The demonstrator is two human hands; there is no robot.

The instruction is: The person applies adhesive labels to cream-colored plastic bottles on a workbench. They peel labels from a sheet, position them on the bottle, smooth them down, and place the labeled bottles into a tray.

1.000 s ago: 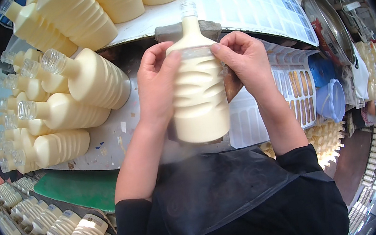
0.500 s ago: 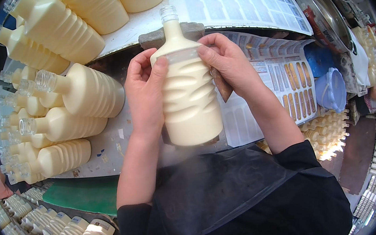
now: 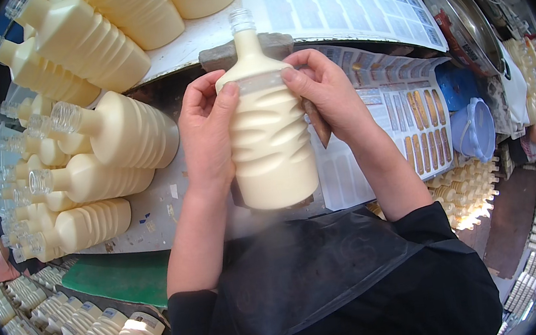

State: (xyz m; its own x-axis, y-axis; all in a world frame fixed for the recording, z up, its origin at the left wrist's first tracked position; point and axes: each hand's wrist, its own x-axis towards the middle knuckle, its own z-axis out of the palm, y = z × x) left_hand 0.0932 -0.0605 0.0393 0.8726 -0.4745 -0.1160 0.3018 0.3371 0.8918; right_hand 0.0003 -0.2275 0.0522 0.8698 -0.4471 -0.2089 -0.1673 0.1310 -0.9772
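Observation:
A cream bottle [image 3: 272, 150] with wavy ridges and a clear threaded neck lies in front of me, neck pointing away. Across its upper body runs a translucent decal strip [image 3: 260, 83]. My left hand [image 3: 204, 125] is closed at the strip's left end, thumb on top. At the other end my right hand [image 3: 329, 93] pinches the strip between thumb and fingers. A brown, pointed flat piece [image 3: 318, 124] sticks out below the right palm, tucked in that hand; its upper part is hidden. A grey block [image 3: 217, 56] lies under the bottle's neck.
Several cream bottles [image 3: 133, 130] lie stacked at the left. Larger ones [image 3: 85, 42] fill the upper left. Decal sheets [image 3: 403, 124] and another sheet [image 3: 342, 4] lie at right and behind. A blue bucket [image 3: 474, 130] and a metal pan [image 3: 459, 10] stand farther right.
The brown piece in my right hand has turned slightly and looks narrower. Both hands stay at the strip, and the bottle remains almost in the same place.

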